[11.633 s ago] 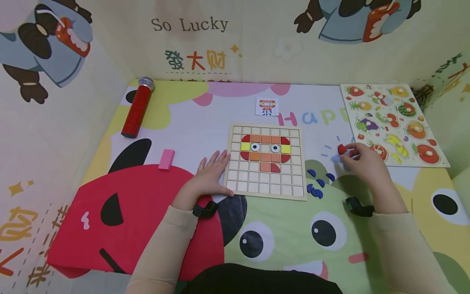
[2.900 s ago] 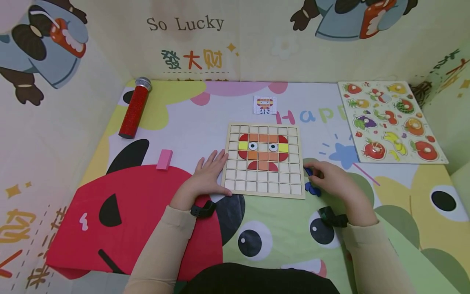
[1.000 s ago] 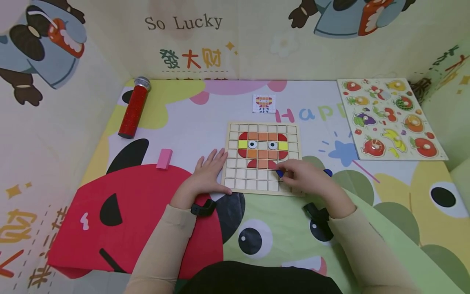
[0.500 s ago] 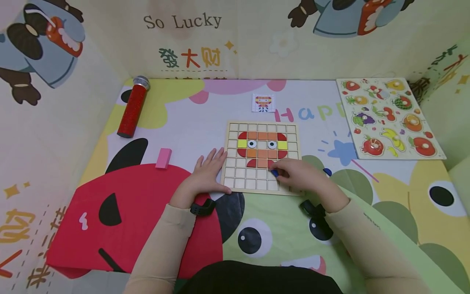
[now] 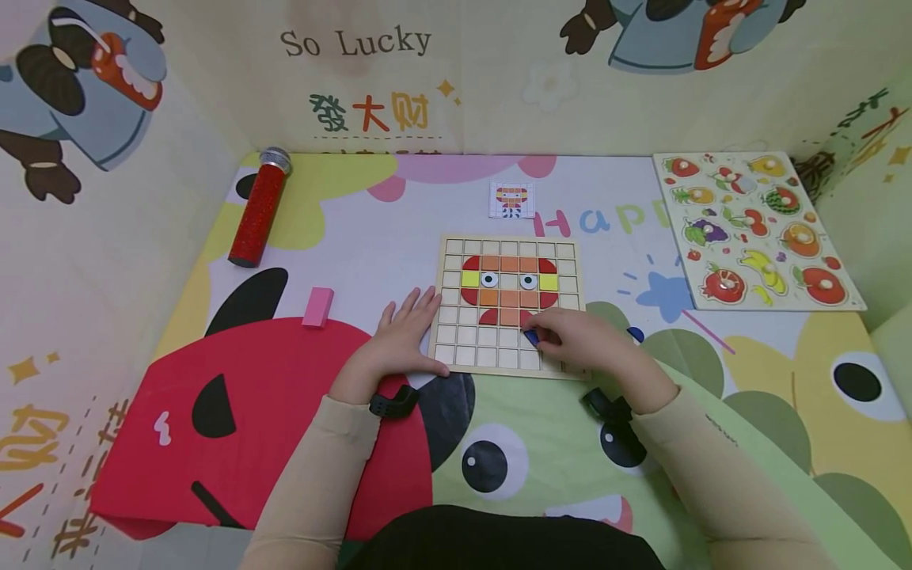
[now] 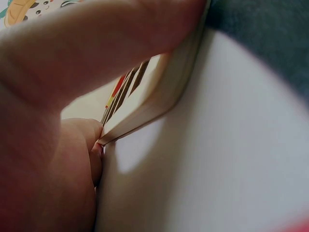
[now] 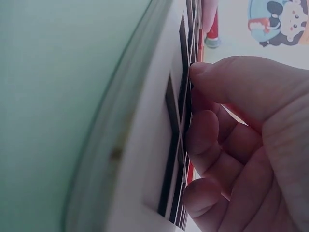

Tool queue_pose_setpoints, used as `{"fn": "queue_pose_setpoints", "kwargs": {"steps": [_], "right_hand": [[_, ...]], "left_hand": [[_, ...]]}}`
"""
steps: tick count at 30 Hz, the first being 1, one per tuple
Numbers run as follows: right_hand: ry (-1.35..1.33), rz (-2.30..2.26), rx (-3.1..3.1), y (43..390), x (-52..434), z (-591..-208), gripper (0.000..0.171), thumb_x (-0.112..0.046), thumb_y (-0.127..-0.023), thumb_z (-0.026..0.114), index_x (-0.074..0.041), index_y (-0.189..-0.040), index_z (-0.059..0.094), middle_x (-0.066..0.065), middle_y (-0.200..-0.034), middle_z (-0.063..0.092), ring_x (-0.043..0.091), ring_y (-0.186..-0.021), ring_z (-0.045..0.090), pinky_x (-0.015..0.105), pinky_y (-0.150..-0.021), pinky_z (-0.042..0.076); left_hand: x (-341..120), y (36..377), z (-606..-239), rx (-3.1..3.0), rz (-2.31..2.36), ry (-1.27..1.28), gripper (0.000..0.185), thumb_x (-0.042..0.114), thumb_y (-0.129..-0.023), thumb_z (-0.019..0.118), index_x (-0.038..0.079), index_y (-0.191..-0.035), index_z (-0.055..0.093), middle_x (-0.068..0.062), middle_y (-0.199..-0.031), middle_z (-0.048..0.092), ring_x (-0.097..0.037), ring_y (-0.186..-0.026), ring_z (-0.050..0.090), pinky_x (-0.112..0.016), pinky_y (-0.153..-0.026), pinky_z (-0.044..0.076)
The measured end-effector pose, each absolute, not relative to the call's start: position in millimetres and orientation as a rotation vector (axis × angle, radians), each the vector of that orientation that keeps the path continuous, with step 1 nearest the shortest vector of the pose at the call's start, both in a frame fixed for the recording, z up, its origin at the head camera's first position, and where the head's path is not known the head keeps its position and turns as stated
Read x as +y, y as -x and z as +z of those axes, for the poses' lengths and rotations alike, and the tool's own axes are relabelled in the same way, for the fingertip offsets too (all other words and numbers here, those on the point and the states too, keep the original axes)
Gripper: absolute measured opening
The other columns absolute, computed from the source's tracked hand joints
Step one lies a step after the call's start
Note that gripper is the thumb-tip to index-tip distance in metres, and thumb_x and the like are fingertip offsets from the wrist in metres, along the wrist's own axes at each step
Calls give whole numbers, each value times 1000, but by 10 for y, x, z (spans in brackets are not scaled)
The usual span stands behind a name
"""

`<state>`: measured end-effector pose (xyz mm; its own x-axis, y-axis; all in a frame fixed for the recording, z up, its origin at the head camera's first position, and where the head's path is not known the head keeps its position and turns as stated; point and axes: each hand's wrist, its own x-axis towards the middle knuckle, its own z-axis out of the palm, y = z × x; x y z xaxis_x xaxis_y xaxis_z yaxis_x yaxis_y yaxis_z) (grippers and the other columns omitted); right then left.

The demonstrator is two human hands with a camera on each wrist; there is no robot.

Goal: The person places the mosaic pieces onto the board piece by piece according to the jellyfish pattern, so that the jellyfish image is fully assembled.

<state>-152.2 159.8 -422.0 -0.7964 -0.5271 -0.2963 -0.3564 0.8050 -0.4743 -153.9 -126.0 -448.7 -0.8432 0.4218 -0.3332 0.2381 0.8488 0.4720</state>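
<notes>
A wooden grid board lies mid-table, its upper cells filled with red, orange and yellow tiles and two eye tiles. My left hand rests along the board's left edge, fingers spread, thumb at the near corner. The left wrist view shows that thumb across the board's edge. My right hand pinches a blue rounded tile just below the red tiles, close over the grid. In the right wrist view the thumb and fingers are right at the grid; the tile is hidden there.
Another blue tile lies beyond my right wrist. A small pattern card lies behind the board. A fruit puzzle board is at the back right, a red microphone at the back left, a pink block left of my left hand.
A red tile was added at the lower left of the pattern. My right hand took a blue tile from right of the board and moved left over the grid. My left hand stayed.
</notes>
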Motion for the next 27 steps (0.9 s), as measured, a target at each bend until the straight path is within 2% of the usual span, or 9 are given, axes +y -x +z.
{"fn": "queue_pose_setpoints", "kwargs": {"steps": [8,13,19,24,27], "right_hand": [[584,-694,2598,1498,1707,-4172,27,-17,-85,62,-11,-111,61,0,-80,54,16,-76,48,27,-65,42],[482,-741,2671,1438,1957,-4114,28,-16,-86,61,-8,-112,60,1,-80,56,16,-73,48,29,-66,41],[356,-781,2699,1375,2280,-4057,32,-15,-88,59,-5,-118,57,6,-86,57,20,-80,49,33,-71,43],[276,-771,2697,1335,2506,-4018,34,-20,-89,56,-4,-119,55,8,-90,58,21,-83,51,34,-71,43],[214,-768,2704,1306,2645,-4016,35,-22,-90,55,-4,-120,53,10,-93,59,24,-86,53,39,-74,44]], "left_hand": [[-1246,1534,-4461,2601,575,-492,118,45,-59,79,17,-147,6,-1,-155,3,-23,-141,-4,-55,-110,0],[-1237,1531,-4455,2600,566,-496,117,44,-59,79,17,-147,7,-2,-155,3,-24,-141,-3,-55,-110,1],[-1248,1525,-4433,2597,573,-484,117,44,-60,79,17,-147,7,-2,-155,3,-24,-141,-3,-55,-110,0],[-1249,1519,-4435,2592,579,-477,117,44,-60,79,17,-147,7,-1,-155,3,-23,-141,-3,-55,-110,0],[-1249,1519,-4441,2592,583,-480,117,44,-60,79,17,-147,7,-1,-155,3,-24,-141,-4,-56,-110,1]]}}
